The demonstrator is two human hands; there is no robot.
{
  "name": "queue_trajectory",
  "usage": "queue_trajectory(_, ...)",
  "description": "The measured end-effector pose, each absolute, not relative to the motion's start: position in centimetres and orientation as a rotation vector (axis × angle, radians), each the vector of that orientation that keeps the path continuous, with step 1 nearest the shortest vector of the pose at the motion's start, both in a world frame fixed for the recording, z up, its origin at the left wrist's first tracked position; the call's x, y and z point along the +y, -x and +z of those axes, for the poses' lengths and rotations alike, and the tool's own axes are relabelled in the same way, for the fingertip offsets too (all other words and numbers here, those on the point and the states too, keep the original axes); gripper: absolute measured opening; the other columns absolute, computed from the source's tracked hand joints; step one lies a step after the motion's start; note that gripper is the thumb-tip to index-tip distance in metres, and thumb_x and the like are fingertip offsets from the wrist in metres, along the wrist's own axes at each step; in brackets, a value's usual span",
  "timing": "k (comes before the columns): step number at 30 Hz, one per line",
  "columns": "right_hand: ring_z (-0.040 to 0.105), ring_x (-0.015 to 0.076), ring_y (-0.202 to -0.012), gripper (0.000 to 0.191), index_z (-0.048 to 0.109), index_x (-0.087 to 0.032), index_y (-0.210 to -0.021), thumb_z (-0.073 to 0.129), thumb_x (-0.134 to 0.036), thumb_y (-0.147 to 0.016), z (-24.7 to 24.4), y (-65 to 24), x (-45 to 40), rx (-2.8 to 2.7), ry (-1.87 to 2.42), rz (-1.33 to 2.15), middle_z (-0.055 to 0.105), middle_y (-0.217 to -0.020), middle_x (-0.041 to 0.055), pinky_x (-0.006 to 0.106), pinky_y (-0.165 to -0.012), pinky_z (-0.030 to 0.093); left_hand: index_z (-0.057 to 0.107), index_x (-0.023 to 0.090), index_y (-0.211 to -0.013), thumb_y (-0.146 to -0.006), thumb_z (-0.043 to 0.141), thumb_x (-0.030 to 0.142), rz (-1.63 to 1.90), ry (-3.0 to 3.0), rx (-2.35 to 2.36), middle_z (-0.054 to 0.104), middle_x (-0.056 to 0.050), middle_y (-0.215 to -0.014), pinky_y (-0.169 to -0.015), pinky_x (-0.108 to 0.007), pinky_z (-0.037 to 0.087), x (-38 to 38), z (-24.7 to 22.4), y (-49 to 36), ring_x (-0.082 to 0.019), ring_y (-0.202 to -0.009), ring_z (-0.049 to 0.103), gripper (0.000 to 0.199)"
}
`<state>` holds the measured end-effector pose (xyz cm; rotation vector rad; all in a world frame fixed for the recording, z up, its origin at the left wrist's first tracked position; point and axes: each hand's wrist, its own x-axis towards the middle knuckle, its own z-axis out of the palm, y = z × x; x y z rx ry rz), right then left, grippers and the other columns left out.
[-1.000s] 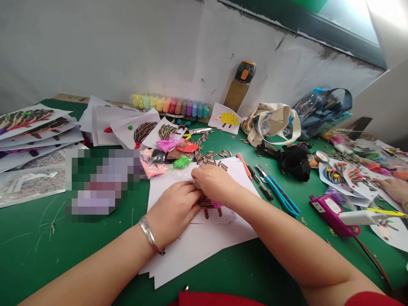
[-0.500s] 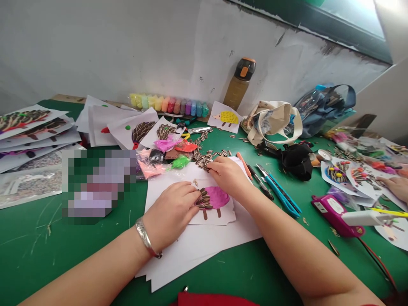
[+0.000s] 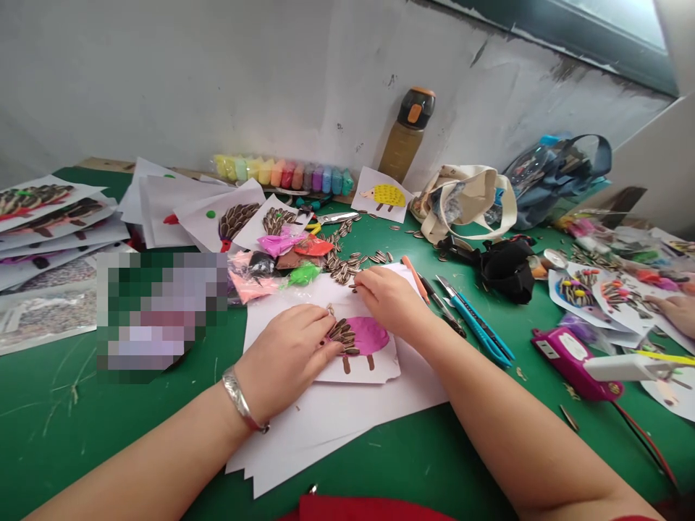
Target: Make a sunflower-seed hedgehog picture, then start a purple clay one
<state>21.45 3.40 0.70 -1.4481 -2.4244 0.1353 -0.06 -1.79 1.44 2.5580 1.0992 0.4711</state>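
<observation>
Pink animal picture [image 3: 369, 335]: lies on white sheets [image 3: 326, 441], partly seed-covered.
Left hand [image 3: 285, 358]: resting over its left end, thumb wide.
Right hand [image 3: 392, 298]: fingertips narrow, right by the seed pile [image 3: 342, 269] (pinching one? I cannot tell).

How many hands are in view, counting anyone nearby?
3. The person's left hand lies on the card with the magenta shape; their right hand is at the striped seeds; a co-worker's hand is at the right edge, partly cut off. Others may be hidden.
</observation>
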Motion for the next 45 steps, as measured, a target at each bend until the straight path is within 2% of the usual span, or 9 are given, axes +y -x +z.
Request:
queue_trajectory(8, 0.059, 0.0130, -0.072, 0.020, 0.064, -0.022, -0.079, 0.050, -0.016, -0.092, 2.3, -21.8, 2.0, -2.201, 1.404, 0.429, 0.067, -0.076, -0.0029, 0.026, -0.069, 0.036, 0.066, 0.013, -0.107, -0.096, 0.052, 0.032, 0.496, -2.636, 1.132, 0.067, -0.013, -0.108, -0.088, -0.048, 0.049, -1.1, 0.5, -0.1, -0.029, -0.099, 0.059, 0.026)
queue_trajectory(15, 0.060, 0.0121, -0.075, 0.018, 0.065, -0.021, -0.081, 0.053, -0.013, -0.091, 4.3, -20.8, -0.6, -2.160, 1.269, 0.563, 0.068, -0.079, -0.0014, 0.023, -0.068, 0.041, 0.066, 0.014, -0.112, -0.097, 0.052, 0.031, 0.996, -2.509, 1.095, 0.070, -0.011, -0.113, -0.094, -0.040, 0.046, -1.8, 1.0, 0.2, -0.025, -0.105, 0.060, 0.026)
queue_trajectory(17, 0.059, 0.0119, -0.075, 0.017, 0.064, -0.020, -0.081, 0.053, -0.012, -0.090, 4.4, -20.3, -1.6, -2.190, 1.215, 0.609, 0.067, -0.080, -0.0006, 0.022, -0.069, 0.042, 0.068, 0.017, -0.100, -0.098, 0.052, 0.029, 0.950, -2.405, 1.059, 0.072, -0.005, -0.099, -0.083, -0.033, 0.048, -2.3, 1.5, 0.0, -0.019, -0.091, 0.062, 0.020)
queue_trajectory(20, 0.057, 0.0128, -0.074, 0.017, 0.062, -0.019, -0.079, 0.051, -0.011, -0.091, 4.1, -19.7, -2.8, -2.251, 1.187, 0.589, 0.064, -0.078, 0.0010, 0.023, -0.067, 0.041, 0.068, 0.020, -0.083, -0.098, 0.049, 0.024, 0.832, -2.261, 1.040, 0.071, 0.000, -0.083, -0.075, -0.028, 0.047, -2.8, 2.1, -0.4, -0.015, -0.079, 0.061, 0.025)
queue_trajectory(27, 0.053, 0.0157, -0.072, 0.022, 0.059, -0.018, -0.079, 0.043, -0.011, -0.094, 3.2, -19.6, -3.4, -2.371, 1.104, 0.364, 0.062, -0.077, 0.0047, 0.026, -0.066, 0.040, 0.069, 0.022, -0.082, -0.099, 0.046, 0.026, 0.760, -2.155, 1.037, 0.070, 0.003, -0.083, -0.076, -0.026, 0.045, -2.9, 2.5, -0.6, -0.013, -0.079, 0.061, 0.029)
queue_trajectory(32, 0.045, 0.0163, -0.066, 0.025, 0.058, -0.017, -0.080, 0.040, -0.009, -0.094, 3.0, -19.0, -3.6, -2.515, 1.015, 0.090, 0.058, -0.070, 0.0033, 0.029, -0.066, 0.038, 0.061, 0.020, -0.075, -0.098, 0.043, 0.022, 0.785, -2.241, 1.007, 0.066, 0.002, -0.075, -0.072, -0.026, 0.045, -2.7, 2.4, -0.4, -0.013, -0.072, 0.059, 0.030)
queue_trajectory(36, 0.047, 0.0179, -0.067, 0.023, 0.062, -0.012, -0.091, 0.041, -0.003, -0.091, 3.0, -19.2, -4.1, -2.662, 0.954, 0.015, 0.061, -0.075, 0.0060, 0.031, -0.066, 0.038, 0.062, 0.019, -0.076, -0.095, 0.041, 0.015, 0.749, -2.345, 0.967, 0.066, -0.001, -0.075, -0.074, -0.030, 0.046, -2.9, 1.8, -0.3, -0.016, -0.075, 0.060, 0.028)
queue_trajectory(39, 0.050, 0.0184, -0.068, 0.022, 0.062, -0.009, -0.096, 0.042, -0.004, -0.091, 3.0, -19.3, -4.5, -2.650, 0.966, 0.032, 0.062, -0.077, 0.0077, 0.031, -0.064, 0.038, 0.064, 0.017, -0.081, -0.094, 0.040, 0.013, 0.752, -2.417, 0.962, 0.068, -0.004, -0.080, -0.078, -0.033, 0.048, -3.0, 1.6, -0.2, -0.019, -0.081, 0.061, 0.028)
queue_trajectory(45, 0.055, 0.0151, -0.068, 0.026, 0.061, -0.018, -0.080, 0.042, -0.018, -0.098, 3.4, -19.3, -4.2, -2.395, 1.175, 0.421, 0.063, -0.071, 0.0032, 0.026, -0.064, 0.040, 0.066, 0.016, -0.084, -0.098, 0.040, 0.017, 0.745, -2.536, 0.958, 0.069, -0.006, -0.085, -0.080, -0.037, 0.050, -3.1, 2.1, 0.1, -0.020, -0.084, 0.061, 0.029)
